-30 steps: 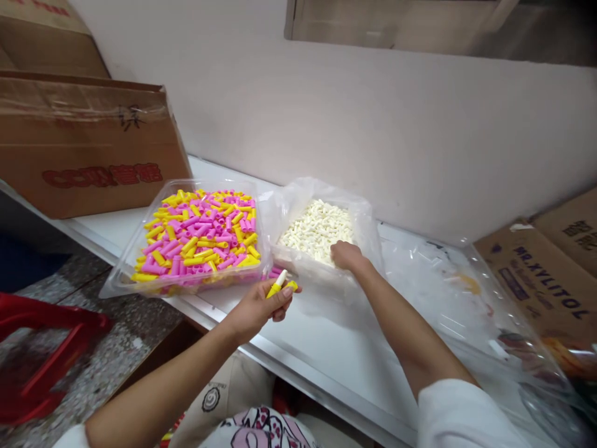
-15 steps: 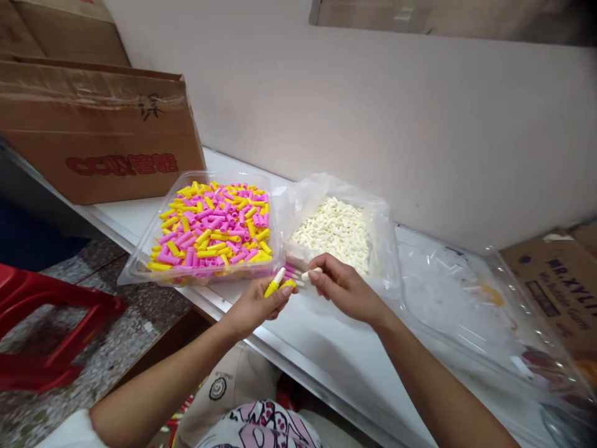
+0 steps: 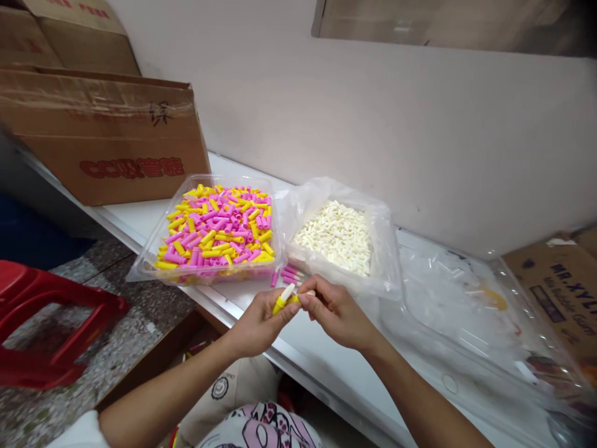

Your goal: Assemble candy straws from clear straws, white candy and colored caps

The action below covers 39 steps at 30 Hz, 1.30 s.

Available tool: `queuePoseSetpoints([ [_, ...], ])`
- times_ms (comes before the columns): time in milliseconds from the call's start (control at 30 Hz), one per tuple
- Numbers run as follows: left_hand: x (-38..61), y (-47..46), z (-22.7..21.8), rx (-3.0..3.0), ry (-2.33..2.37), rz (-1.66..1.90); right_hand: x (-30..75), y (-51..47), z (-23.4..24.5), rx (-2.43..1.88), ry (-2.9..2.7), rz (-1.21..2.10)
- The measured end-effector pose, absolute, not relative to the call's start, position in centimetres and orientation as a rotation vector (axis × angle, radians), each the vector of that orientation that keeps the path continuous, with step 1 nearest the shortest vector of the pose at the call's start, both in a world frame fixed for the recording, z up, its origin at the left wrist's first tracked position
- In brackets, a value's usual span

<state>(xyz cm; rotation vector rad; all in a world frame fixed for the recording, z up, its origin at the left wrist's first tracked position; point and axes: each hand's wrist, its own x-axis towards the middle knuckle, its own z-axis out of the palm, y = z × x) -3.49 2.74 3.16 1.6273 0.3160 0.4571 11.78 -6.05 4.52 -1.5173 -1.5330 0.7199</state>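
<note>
My left hand (image 3: 265,317) is closed around yellow plastic tubes (image 3: 278,306), one with a white stick tip (image 3: 288,292) poking out of it. Pressed up against it, my right hand (image 3: 333,311) pinches a small white stick (image 3: 310,293) at the mouth of a second yellow tube. Behind my hands a clear tub (image 3: 205,274) is heaped with pink and yellow tubes. To its right, a plastic-lined tub (image 3: 382,249) holds many small white sticks (image 3: 333,236). Several pink tubes with white tips (image 3: 291,274) lie on the table between the tubs and my hands.
A cardboard box (image 3: 130,143) stands on the white table (image 3: 326,379) at the back left. Clear plastic packaging (image 3: 457,305) covers the right side, beside another carton (image 3: 555,292). A red stool (image 3: 56,323) is on the floor at left. A wall rises behind the table.
My right hand has moved left and down, bringing the white stick from a short distance away to the yellow tube in my left hand. The camera view has shifted slightly.
</note>
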Motion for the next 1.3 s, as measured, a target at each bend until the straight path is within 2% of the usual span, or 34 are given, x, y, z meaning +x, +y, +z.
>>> queuePoseSetpoints([
  [133, -3.3, 3.8, 3.2, 1.650, 0.308, 0.356, 12.7, -5.8, 5.8, -1.497, -1.601, 0.758],
  [233, -3.9, 8.0, 3.6, 1.777, 0.485, 0.491, 16.2, -6.2, 7.3, -1.657, -1.574, 0.501],
  [333, -5.3, 14.1, 4.1, 1.980, 0.862, 0.665, 21.9, -7.5, 7.4, -1.993, -1.376, 0.223],
  [500, -6.0, 20.6, 3.9, 2.597, 1.094, 0.387, 29.0, -8.9, 5.0, -2.557, -1.191, 0.034],
  [600, -4.7, 21.2, 3.1, 2.765, 1.124, 0.192, 29.8, -8.4, 3.8, -2.629, -1.266, 0.087],
  [700, -3.7, 21.3, 2.6, 2.781, 1.140, 0.165, 30.0, -7.6, 3.2, -2.667, -1.300, 0.113],
  [800, -3.4, 21.1, 2.8, 2.639, 1.046, 0.351, 30.5, -7.0, 2.9, -2.668, -1.282, 0.111],
  [933, -2.9, 18.2, 3.9, 2.007, 0.815, 0.592, 30.5, -5.0, 1.8, -2.656, -1.427, 0.220],
  [1100, -1.8, 12.0, 3.8, 1.398, 0.513, 0.447, 29.2, -1.9, 0.0, -2.800, -1.748, 0.516],
  [1300, -1.8, 8.9, 1.3, 1.227, 0.468, 0.441, 29.5, -2.5, 0.0, -2.767, -1.770, 0.422],
])
